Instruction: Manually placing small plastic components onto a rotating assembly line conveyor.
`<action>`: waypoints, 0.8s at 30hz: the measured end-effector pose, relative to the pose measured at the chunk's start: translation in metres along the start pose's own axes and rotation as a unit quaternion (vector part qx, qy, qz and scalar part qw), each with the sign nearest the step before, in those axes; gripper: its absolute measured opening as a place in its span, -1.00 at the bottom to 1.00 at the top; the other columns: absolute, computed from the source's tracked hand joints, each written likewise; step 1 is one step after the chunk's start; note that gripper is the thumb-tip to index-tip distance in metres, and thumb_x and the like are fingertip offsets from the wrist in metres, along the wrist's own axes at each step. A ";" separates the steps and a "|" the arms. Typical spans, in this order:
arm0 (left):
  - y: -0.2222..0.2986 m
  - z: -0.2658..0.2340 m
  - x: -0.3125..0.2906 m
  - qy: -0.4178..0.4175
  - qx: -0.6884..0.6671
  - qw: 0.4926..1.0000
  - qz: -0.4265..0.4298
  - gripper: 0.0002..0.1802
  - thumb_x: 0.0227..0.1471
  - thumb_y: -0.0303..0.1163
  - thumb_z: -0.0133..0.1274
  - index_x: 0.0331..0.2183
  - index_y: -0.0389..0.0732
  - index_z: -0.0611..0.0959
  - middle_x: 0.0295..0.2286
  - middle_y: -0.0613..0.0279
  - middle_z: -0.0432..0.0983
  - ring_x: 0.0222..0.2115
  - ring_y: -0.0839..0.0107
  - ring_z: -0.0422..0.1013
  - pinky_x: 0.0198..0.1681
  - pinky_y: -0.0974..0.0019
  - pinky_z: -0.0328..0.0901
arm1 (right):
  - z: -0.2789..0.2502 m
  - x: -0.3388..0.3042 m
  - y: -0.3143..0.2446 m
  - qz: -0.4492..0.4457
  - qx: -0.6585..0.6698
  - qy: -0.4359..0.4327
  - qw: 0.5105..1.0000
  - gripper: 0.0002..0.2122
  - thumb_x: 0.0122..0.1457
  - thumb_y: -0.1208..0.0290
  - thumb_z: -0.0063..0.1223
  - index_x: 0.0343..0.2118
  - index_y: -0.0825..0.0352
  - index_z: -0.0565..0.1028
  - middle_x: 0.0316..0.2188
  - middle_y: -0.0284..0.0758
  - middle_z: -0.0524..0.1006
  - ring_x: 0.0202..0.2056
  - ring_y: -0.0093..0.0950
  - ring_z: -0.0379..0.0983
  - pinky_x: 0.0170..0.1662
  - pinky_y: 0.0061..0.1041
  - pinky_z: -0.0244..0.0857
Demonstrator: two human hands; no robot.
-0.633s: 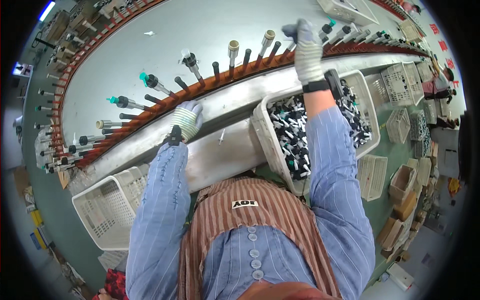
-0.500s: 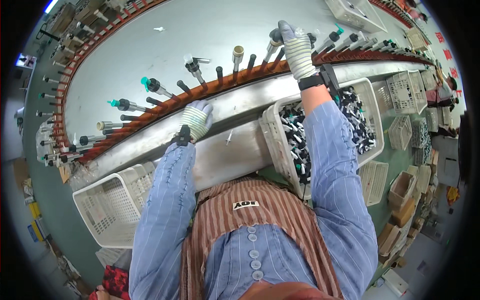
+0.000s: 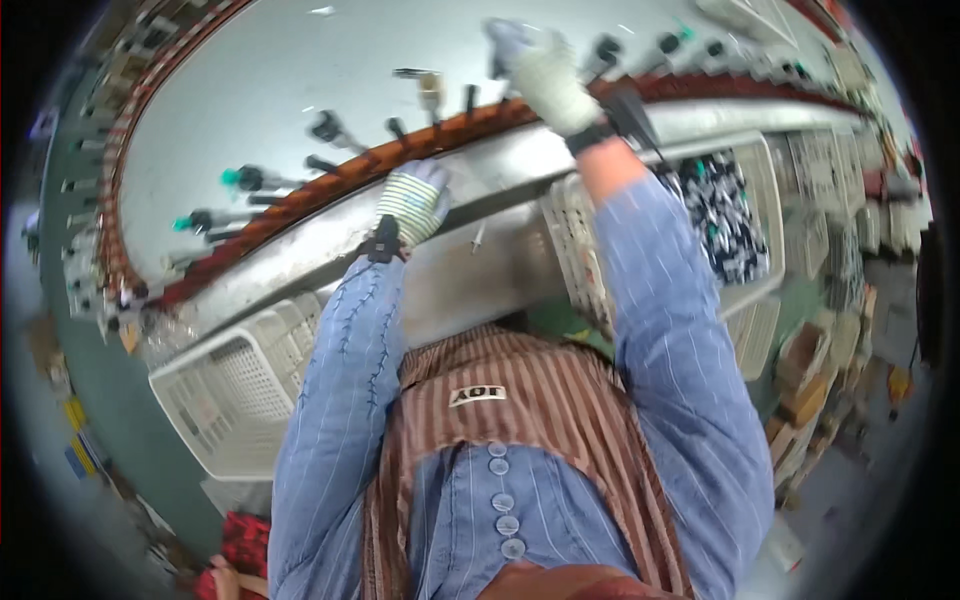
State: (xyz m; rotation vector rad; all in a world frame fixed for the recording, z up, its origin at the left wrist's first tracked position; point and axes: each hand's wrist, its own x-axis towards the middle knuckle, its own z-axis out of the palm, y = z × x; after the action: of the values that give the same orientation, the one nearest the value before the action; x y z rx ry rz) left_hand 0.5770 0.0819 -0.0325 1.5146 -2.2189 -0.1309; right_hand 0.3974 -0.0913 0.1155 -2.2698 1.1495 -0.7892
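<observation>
"So, is anything gripped by the right hand (image 3: pixel 545 78)?"

"That cannot be told; it is blurred over the rail (image 3: pixel 700 90), near a fitting (image 3: pixel 606 52)."

"And by the left hand (image 3: pixel 413 200)?"

"It is curled on the ledge (image 3: pixel 520 165); whether anything is held is hidden. A white part (image 3: pixel 479 236) is seen on the plate (image 3: pixel 490 275). Small parts (image 3: pixel 722 220) are heaped in the crate (image 3: pixel 774 205)."

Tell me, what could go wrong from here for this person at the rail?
The right hand reaches across the row of pegs, so its dark wrist device might bump one. The right sleeve passes above the crate of small parts and could snag some. The small white piece near the left hand might get brushed off the metal surface.
</observation>
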 end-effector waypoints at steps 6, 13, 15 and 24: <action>-0.007 0.016 0.002 -0.014 0.021 0.999 0.019 -0.61 -0.14 -0.33 0.14 -0.19 -0.21 0.54 -0.14 0.00 0.45 -0.15 -0.03 0.37 -0.09 -0.06 0.26 | 0.059 0.012 0.015 0.033 0.048 0.059 0.997 -0.71 0.18 0.16 0.07 -0.21 0.29 0.50 -0.39 -0.12 0.58 -0.34 -0.14 0.53 -0.20 -0.27 0.40; 0.000 0.009 0.004 0.018 0.036 0.999 0.025 -0.76 -0.04 -0.43 0.05 -0.24 -0.20 0.55 -0.21 -0.01 0.48 -0.19 -0.06 0.38 -0.07 -0.06 0.27 | -0.024 -0.163 0.051 0.044 0.316 0.164 0.933 -0.79 0.23 0.36 -0.05 -0.15 0.31 0.50 -0.29 -0.13 0.58 -0.36 -0.23 0.55 -0.27 -0.37 0.46; 0.002 0.005 0.002 0.022 0.043 0.998 0.027 -0.76 -0.05 -0.45 0.05 -0.24 -0.20 0.56 -0.21 -0.01 0.48 -0.20 -0.06 0.39 -0.08 -0.06 0.27 | -0.091 -0.199 0.112 0.166 -0.182 0.115 0.962 -0.69 0.29 0.20 -0.18 -0.24 0.30 0.56 -0.32 -0.04 0.58 -0.24 -0.09 0.52 -0.18 -0.17 0.38; 0.010 0.008 0.007 0.002 0.044 0.999 0.013 -0.72 -0.10 -0.43 0.05 -0.23 -0.19 0.54 -0.20 -0.02 0.46 -0.17 -0.07 0.37 -0.05 -0.07 0.25 | -0.075 -0.291 0.291 0.383 -0.349 -0.113 0.848 -0.62 0.26 0.13 -0.14 -0.06 0.35 0.45 -0.26 0.00 0.59 -0.20 -0.08 0.54 -0.15 -0.15 0.40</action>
State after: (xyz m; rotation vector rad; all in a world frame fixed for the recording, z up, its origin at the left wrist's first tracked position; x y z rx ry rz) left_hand 0.5629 0.0786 -0.0343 1.5309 -2.2666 -0.0213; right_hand 0.0441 -0.0171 -0.0959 -1.9756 2.2463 0.2604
